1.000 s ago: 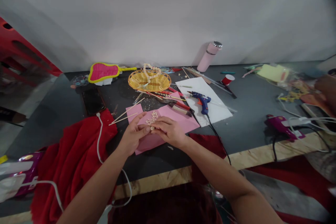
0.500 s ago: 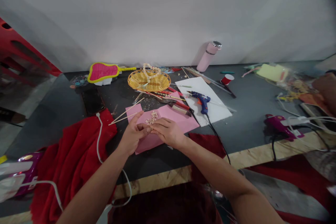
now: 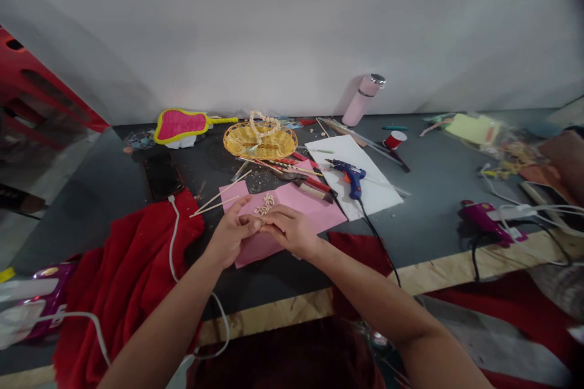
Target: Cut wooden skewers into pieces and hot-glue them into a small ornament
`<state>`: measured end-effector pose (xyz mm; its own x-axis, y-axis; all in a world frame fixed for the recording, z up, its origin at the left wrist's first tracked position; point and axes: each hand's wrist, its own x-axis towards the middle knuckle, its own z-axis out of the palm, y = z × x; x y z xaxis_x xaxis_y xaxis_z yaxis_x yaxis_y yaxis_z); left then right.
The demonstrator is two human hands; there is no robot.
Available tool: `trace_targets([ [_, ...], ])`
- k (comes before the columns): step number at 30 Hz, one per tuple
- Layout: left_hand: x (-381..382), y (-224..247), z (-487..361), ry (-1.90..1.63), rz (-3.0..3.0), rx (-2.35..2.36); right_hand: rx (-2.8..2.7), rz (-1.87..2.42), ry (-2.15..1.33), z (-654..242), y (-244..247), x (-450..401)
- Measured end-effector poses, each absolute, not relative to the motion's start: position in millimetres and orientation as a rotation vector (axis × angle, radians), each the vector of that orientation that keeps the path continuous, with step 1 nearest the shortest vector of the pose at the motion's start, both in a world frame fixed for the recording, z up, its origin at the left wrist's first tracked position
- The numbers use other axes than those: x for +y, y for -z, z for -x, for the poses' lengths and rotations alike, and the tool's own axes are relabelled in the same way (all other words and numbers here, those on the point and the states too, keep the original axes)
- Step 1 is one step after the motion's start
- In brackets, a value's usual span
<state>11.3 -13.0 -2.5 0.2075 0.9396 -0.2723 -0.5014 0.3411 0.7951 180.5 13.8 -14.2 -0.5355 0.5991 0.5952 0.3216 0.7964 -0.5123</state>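
Your left hand (image 3: 230,234) and right hand (image 3: 292,231) meet at the fingertips over a sheet of pink paper (image 3: 255,252), with thumbs and fingers drawn close together. Your grip hides whatever may be between the tips, so you cannot tell how far it is closed or what it has hold of. Just beyond your fingertips, on the same paper, lies a small heap of pale pieces (image 3: 266,202). Thin sticks (image 3: 221,193) lie up and to the left of your left hand, near a dark phone (image 3: 163,176) and a bunched red cloth (image 3: 132,261). Right of your right hand, a blue glue gun (image 3: 353,176) rests on a white sheet (image 3: 374,203), its black cord (image 3: 374,228) running toward you. Farther off, a yellow basket (image 3: 232,143) sits near the wall (image 3: 274,30). The pale wooden edge (image 3: 274,313) of the table (image 3: 433,182) crosses under your forearms; a dark strip of surface separates it from the paper. Wider bare surface stretches right of the white sheet, toward a purple power strip (image 3: 488,222).
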Motion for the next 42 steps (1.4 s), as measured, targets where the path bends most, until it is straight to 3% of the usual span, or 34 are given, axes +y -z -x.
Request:
trace_targets([
  [8, -13.0, 1.5, -8.8, -1.049, -0.636, 0.835, -2.057, 0.665, -0.738, -180.5, 9.0, 10.3],
  [22, -13.5, 2.1, -11.4, -1.045, -0.666, 0.808, -2.086, 0.764, -0.717, -185.6, 10.2, 13.3],
  [42, -13.8, 1.0, -14.0, -1.23, -0.99, 0.951, -1.925, 0.791, -1.031, -185.4, 8.7, 13.9],
])
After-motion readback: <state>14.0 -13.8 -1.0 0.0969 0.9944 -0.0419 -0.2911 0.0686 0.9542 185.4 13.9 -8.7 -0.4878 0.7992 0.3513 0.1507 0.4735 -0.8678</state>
